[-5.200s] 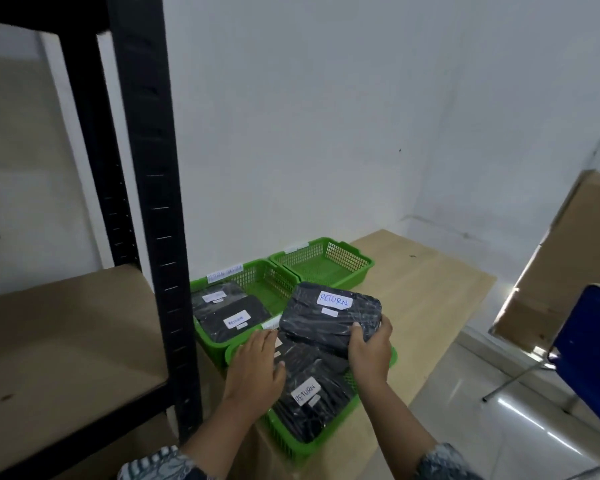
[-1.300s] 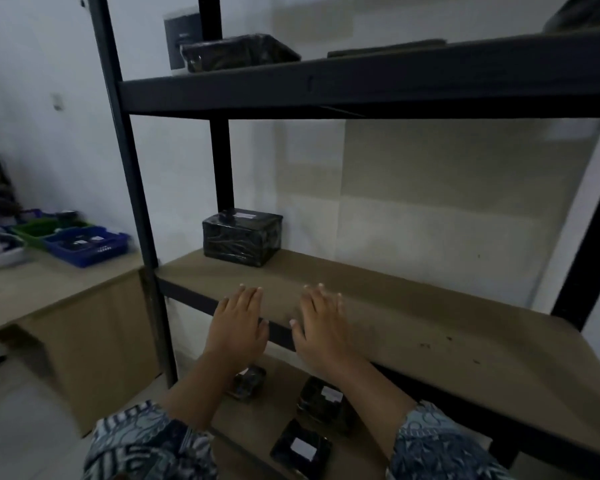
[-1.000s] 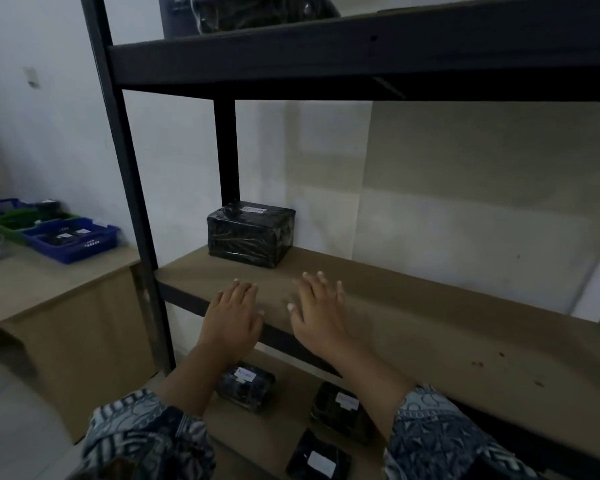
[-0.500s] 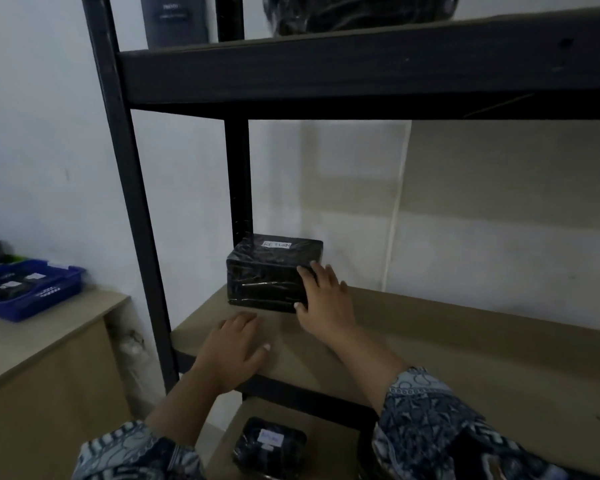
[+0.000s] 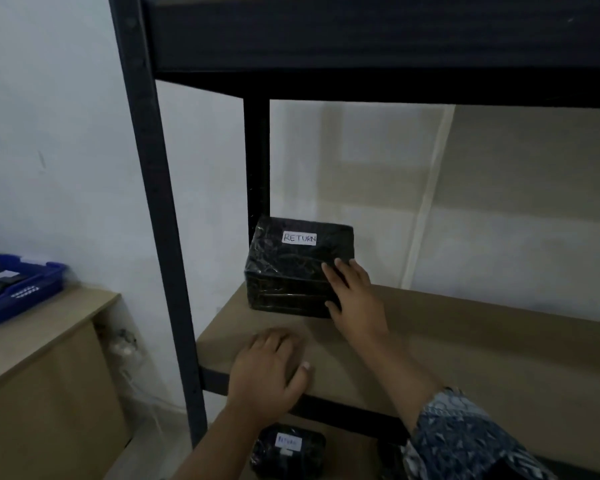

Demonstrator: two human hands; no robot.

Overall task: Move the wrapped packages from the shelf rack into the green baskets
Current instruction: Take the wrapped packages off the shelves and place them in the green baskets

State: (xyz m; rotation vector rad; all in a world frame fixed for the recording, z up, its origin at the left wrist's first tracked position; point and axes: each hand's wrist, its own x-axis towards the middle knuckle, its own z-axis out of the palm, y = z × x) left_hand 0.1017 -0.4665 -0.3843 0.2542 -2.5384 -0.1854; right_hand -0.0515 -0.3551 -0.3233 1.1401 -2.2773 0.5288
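Note:
A black wrapped package (image 5: 291, 268) with a white "RETURN" label stands at the back left corner of the brown shelf board (image 5: 465, 341) of the black rack. My right hand (image 5: 352, 292) lies against the package's right front corner, fingers spread on its wrap. My left hand (image 5: 269, 368) rests flat and open on the shelf's front edge, in front of the package and apart from it. A second labelled black package (image 5: 288, 448) lies on the shelf below. No green basket is in view.
The rack's black front post (image 5: 153, 216) rises left of my hands, and the upper shelf beam (image 5: 378, 46) runs overhead. To the left stands a wooden cabinet (image 5: 42, 375) carrying a blue basket (image 5: 18, 292) with labelled items. White wall lies behind.
The view has moved closer to the package. My right hand stays on its right front corner; my left hand remains flat on the shelf edge.

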